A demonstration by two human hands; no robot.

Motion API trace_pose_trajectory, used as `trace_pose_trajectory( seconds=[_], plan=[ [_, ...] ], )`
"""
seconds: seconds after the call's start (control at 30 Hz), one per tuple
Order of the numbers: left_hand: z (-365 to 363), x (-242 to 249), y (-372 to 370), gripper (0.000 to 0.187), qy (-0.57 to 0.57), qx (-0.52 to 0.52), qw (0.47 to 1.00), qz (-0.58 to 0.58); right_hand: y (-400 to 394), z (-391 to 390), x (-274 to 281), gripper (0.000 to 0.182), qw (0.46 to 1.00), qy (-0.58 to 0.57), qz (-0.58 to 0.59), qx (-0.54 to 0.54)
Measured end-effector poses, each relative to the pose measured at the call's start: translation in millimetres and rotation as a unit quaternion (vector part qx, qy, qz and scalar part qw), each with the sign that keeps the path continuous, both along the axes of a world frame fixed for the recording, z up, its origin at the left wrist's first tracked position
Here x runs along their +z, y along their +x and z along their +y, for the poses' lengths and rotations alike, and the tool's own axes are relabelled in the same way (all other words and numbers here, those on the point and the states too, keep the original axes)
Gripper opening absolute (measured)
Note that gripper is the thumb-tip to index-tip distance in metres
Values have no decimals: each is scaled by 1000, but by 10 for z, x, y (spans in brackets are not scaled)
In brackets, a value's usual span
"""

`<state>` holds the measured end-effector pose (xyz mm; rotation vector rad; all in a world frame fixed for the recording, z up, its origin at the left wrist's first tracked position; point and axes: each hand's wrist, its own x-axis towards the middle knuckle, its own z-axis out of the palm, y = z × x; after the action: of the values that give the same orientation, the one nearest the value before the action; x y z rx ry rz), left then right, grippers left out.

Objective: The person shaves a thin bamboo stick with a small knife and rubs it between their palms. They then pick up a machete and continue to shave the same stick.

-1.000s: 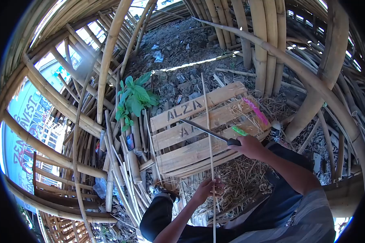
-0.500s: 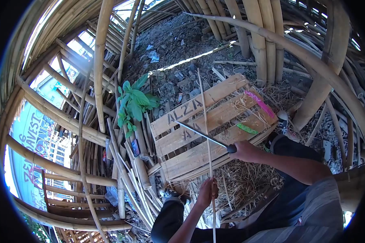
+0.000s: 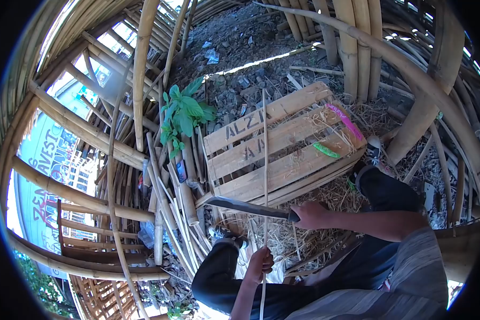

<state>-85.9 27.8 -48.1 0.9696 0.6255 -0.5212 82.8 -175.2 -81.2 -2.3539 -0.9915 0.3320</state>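
My left hand (image 3: 260, 264) is closed around a long thin bamboo strip (image 3: 265, 160), which stands upright in the view and passes over the wooden crate (image 3: 282, 130). Gripped in my right hand (image 3: 309, 215) is the dark handle of a long machete (image 3: 245, 206). Its blade points left and crosses the strip a little above my left hand, in front of the crate's lower edge. The crate is slatted, with dark lettering and pink and green pieces on top.
A green leafy plant (image 3: 184, 114) grows left of the crate. Bamboo poles (image 3: 141, 80) form a wall on the left, and thick poles (image 3: 360, 50) stand at upper right. Cut strips and straw (image 3: 325, 242) lie around my feet.
The machete has come down along the strip toward my left hand and turned from slanted to nearly level. The strip stands straighter, and my left hand is slightly lower and farther left.
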Motion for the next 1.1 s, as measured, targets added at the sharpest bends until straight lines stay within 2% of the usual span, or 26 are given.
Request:
trace_pose_trajectory(
  seconds=[0.1, 0.2, 0.3, 0.4, 0.47, 0.57, 0.6, 0.63, 0.7, 0.8, 0.93, 1.0, 1.1],
  plan=[
    [-108, -3, -243, 30, 52, 7, 998, 35, -239, 7, 88, 44, 997, -53, 51, 26],
    [-193, 55, -318, 30, 72, 25, 996, 38, -325, 10, 11, 42, 996, -46, 43, 62],
    [-283, 158, -411, 30, 64, 36, 996, 58, -146, -33, 180, 39, 992, -75, -3, 106],
    [-425, 263, -615, 30, 83, 50, 992, 85, 112, -81, 214, 34, 996, -69, 23, 58],
    [-438, 287, -616, 30, 102, 43, 991, 76, 201, -86, 277, 29, 994, -74, 71, -31],
    [-495, 304, -547, 30, 125, 49, 989, 66, 176, -64, 303, 27, 996, -63, 45, -36],
    [-506, 268, -525, 30, 168, 49, 983, 45, 145, -69, 312, 27, 996, -63, 44, -34],
    [-514, 245, -515, 30, 211, 47, 976, 23, 84, -75, 318, 26, 998, -55, 31, -17],
    [-504, 242, -507, 30, 205, 47, 977, 22, 7, -85, 326, 25, 999, -48, 18, -4],
    [-531, 231, -553, 30, 207, 39, 977, 23, -48, -80, 276, 25, 983, -85, -79, 139],
    [-595, 378, -811, 30, 199, 27, 977, 72, 73, -73, 319, 25, 985, -103, -24, 134],
    [-554, 405, -812, 30, 190, 29, 979, 74, 205, -85, 274, 26, 998, -65, -10, 23],
    [-556, 396, -754, 30, 183, 34, 980, 70, 228, -46, 233, 26, 998, -60, -26, 18]
  ],
)
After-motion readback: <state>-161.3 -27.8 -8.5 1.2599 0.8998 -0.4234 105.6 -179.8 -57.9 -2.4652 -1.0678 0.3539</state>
